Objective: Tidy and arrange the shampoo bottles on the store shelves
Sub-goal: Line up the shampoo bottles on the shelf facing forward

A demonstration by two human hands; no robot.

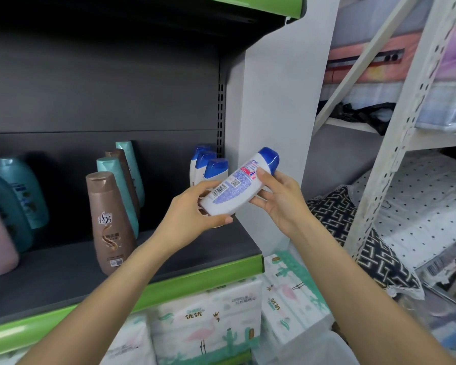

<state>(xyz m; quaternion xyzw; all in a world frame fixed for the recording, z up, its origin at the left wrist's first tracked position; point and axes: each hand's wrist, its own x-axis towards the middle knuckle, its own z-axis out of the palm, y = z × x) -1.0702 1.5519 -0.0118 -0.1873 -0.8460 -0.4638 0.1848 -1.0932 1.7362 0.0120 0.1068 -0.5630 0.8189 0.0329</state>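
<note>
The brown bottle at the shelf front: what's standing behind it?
Behind the brown bottle stand a teal bottle, a second brown one and another teal one. Their lower bodies are covered, so anything further back cannot be seen.

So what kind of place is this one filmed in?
Likely a small shop: green-edged dark display shelf stocked with brown shampoo bottles, packaged tissue packs below, bagged bedding on a white metal rack.

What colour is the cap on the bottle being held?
Blue cap, on a white bottle; head view.
</note>
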